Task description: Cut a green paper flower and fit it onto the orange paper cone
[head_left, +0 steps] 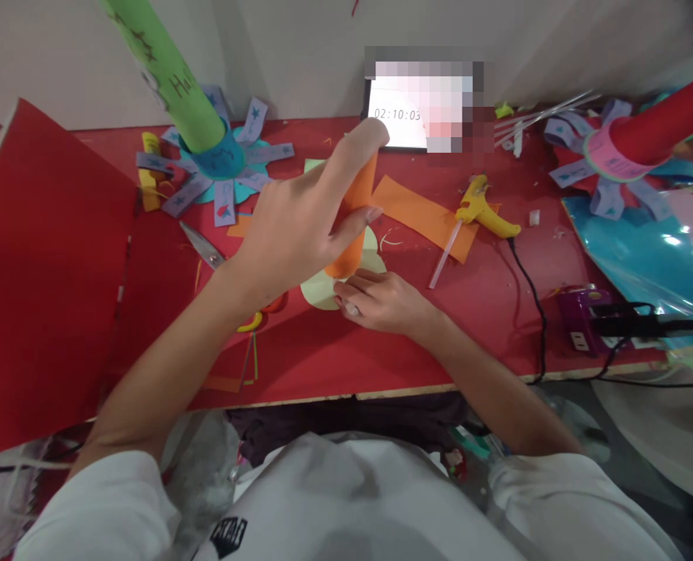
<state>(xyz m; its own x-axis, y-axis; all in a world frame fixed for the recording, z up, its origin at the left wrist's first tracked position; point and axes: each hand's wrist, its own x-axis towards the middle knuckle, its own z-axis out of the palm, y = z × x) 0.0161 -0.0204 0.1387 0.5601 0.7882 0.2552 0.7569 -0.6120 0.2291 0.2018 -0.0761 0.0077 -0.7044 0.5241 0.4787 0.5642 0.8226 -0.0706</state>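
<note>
My left hand (305, 210) is wrapped round an upright orange paper tube (353, 243), with the thumb along its near side. Under the tube lies a pale green paper cut-out (318, 291) with rounded lobes, partly covered by my hands. My right hand (388, 302) is closed low at the tube's base, its fingers curled against the paper; what they pinch, if anything, is hidden. To the right, a yellow hot glue gun (487, 214) with a clear glue stick rests across an orange paper strip (420, 212). Scissors (203, 245) lie left of my hands, partly hidden by my left forearm.
Two finished paper pieces stand behind, a green tube (177, 86) at left and a red tube (662, 117) at right. A tablet (399, 117) leans at the back wall. A purple power socket (583, 323) with cables sits right; a red board (48, 280) rises left.
</note>
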